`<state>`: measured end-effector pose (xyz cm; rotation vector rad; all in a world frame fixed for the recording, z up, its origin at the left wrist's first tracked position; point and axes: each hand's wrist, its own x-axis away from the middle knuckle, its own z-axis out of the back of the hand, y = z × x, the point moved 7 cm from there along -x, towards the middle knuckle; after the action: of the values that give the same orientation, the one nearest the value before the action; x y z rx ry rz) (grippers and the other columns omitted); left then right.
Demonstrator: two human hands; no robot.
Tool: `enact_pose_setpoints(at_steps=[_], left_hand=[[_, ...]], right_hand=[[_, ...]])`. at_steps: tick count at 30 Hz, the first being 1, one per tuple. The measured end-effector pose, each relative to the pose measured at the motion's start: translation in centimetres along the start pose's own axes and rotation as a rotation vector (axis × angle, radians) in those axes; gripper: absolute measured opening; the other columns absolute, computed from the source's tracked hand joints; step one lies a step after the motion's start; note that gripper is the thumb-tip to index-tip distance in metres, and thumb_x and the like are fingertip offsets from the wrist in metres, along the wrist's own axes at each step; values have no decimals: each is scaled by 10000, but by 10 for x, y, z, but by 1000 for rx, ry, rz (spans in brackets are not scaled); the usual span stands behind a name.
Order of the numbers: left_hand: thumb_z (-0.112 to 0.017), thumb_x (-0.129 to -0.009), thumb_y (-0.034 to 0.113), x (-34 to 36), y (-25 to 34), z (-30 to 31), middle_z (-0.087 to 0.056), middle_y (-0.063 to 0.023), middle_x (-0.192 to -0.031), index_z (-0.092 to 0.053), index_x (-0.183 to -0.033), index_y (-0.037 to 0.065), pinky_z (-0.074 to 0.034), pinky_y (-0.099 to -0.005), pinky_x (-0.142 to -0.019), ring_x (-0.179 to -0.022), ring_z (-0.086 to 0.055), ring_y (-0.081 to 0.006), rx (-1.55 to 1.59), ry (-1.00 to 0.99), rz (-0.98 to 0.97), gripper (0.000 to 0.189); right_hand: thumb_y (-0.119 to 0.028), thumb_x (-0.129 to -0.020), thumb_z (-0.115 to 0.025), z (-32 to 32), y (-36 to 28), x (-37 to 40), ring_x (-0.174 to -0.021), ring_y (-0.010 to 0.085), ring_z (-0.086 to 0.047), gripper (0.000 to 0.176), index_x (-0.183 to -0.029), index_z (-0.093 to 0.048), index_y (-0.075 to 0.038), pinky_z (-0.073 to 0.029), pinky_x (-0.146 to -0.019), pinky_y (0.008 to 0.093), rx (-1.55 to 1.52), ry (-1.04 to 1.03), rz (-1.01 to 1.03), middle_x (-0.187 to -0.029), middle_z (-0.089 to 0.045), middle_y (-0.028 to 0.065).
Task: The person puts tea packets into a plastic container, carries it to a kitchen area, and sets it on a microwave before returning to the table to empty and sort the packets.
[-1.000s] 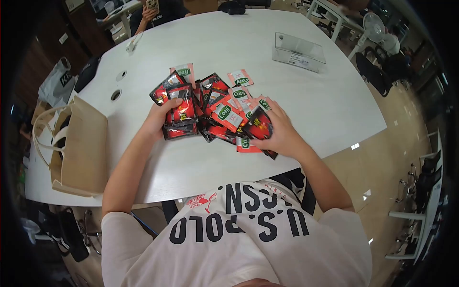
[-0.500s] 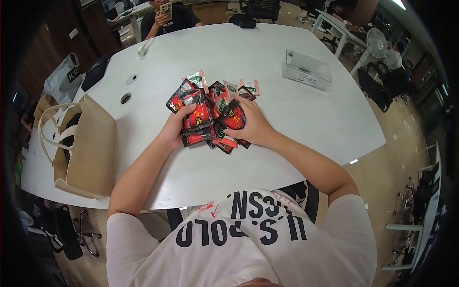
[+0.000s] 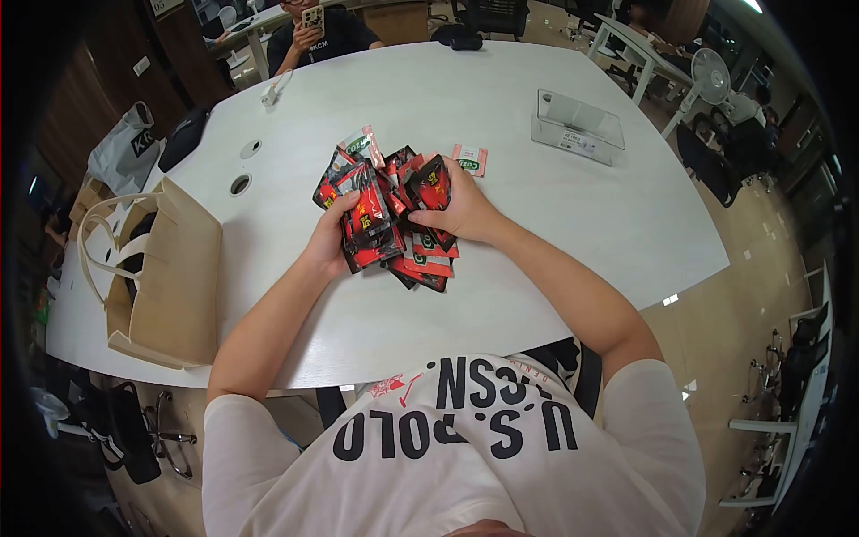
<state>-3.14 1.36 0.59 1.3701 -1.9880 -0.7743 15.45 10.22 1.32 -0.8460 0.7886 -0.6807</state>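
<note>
White table (image 3: 555,233) is bearing sachets (image 3: 420,264), probably light and slippery. The left hand (image 3: 329,234) is clamping several by their edges, and the right hand (image 3: 465,210) is pinching 1 at 1 o'clock.

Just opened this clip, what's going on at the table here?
A person seated at a white table is handling a pile of red-and-black sachets. The left hand grips a stack of sachets, thumb on top. The right hand pinches a single sachet over the pile. A pink sachet lies apart. A paper bag stands at the left. Another person sits at the far end.
</note>
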Motion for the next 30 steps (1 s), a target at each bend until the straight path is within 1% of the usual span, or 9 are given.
enact_pose_setpoints(at_steps=[5,9,12,15,16,19,23,27,30], left_hand=[[-624,-998,387,-4,-2,2,-696,-151,-1289,-530,-1417,50,-587,-505,-1023,-1159,-707,-274,-11,-15,-28,546],[-645,-994,344,-8,-2,7,-697,-153,-1276,-525,-1395,55,-604,-488,-996,-1142,-714,-264,-9,12,-66,508],[-656,-997,285,-9,4,8,-705,-143,-1243,-523,-1367,55,-629,-461,-949,-1097,-729,-247,-19,50,-129,456],[-667,-997,242,-9,16,16,-715,-127,-1203,-534,-1339,53,-648,-437,-903,-1041,-744,-233,-97,157,-247,413],[-670,-997,232,-8,21,19,-719,-121,-1191,-540,-1330,52,-654,-430,-889,-1023,-749,-229,-132,204,-292,400],[-691,-988,224,-7,30,26,-724,-117,-1167,-555,-1307,50,-658,-429,-878,-1001,-753,-228,-145,271,-289,388],[-726,-964,161,-14,29,27,-730,-113,-1156,-582,-1285,22,-657,-416,-868,-998,-750,-209,-215,302,-270,378],[-727,-970,120,-21,26,16,-725,-126,-1183,-590,-1314,7,-626,-380,-891,-1008,-740,-205,-368,312,-272,387],[-647,-1049,285,-27,22,37,-721,-112,-1204,-597,-1328,31,-608,-391,-930,-1055,-729,-203,-356,332,-230,380]], right_hand=[[-233,-720,-974,14,-6,4,-1180,200,-645,972,-1447,-397,55,-534,-1028,323,-343,129,-80,-1327,-622,148],[-163,-797,-923,20,1,4,-1085,159,-674,738,-1334,-443,-1,-578,-944,322,-537,176,-162,-1232,-649,108],[-127,-823,-897,23,0,6,-1032,144,-686,682,-1319,-444,-13,-601,-889,323,-574,250,-185,-1178,-664,91],[-107,-849,-872,29,11,6,-1066,177,-685,609,-1297,-467,-24,-589,-954,349,-632,354,-172,-1163,-664,95],[-107,-843,-876,33,14,6,-1059,168,-684,607,-1288,-470,-33,-598,-922,338,-620,379,-156,-1158,-663,91],[-121,-816,-898,51,10,8,-1017,142,-685,648,-1268,-444,-26,-609,-862,317,-470,484,-115,-1140,-659,91],[-117,-807,-900,71,-6,0,-1005,144,-688,642,-1254,-447,-32,-604,-874,321,-406,568,53,-1137,-660,92],[-124,-802,-901,63,-43,-24,-1006,137,-686,661,-1273,-450,-21,-608,-863,320,-514,435,111,-1139,-660,89],[-192,-768,-934,32,-35,-52,-1004,147,-684,734,-1296,-460,-4,-594,-866,308,-385,284,30,-1168,-663,100]])
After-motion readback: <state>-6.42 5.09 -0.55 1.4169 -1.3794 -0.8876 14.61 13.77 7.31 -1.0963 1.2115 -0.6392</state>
